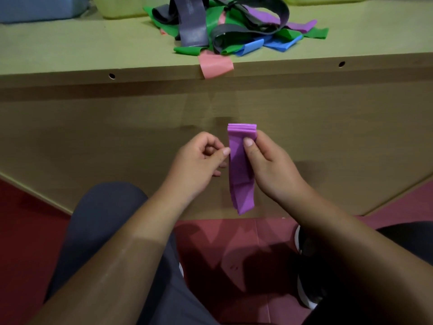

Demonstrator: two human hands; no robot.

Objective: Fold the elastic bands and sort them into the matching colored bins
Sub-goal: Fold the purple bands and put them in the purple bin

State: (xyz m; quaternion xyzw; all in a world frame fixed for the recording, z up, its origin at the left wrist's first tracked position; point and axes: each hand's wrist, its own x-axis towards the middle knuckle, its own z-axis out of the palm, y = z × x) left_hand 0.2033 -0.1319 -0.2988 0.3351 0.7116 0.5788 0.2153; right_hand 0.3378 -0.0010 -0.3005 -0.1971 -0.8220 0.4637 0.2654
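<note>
Here's the purple band (241, 170), hanging in the air below the counter's front edge, folded into a stack of layers. Its long axis runs straight from twelve to six, with the neat folded end at twelve and the loose ends dangling at six.

The right hand (269, 165) has it: thumb pressed flat on the front near the top, fingers tucked behind, a firm pinch from the three o'clock side. The left hand (199, 165) sits at nine o'clock of the band, fingers curled in and thumb tip right at the band's left edge. Touching or just shy of it? I can't tell, and I can't tell whether it grips anything.

Up at twelve on the counter (70, 50) lies the pile of bands (234, 26), a tangle of green, grey, blue and purple, and a pink band (215, 65) droops over the edge. A blue bin (42, 8) peeks in at eleven, with a yellow-green bin (121, 8) beside it. No purple bin is in view.

My read is that the folding of this one looks about done. The drop-off belongs to the right hand, since it alone holds the band, and the travel is toward twelve, up and over that pile.
</note>
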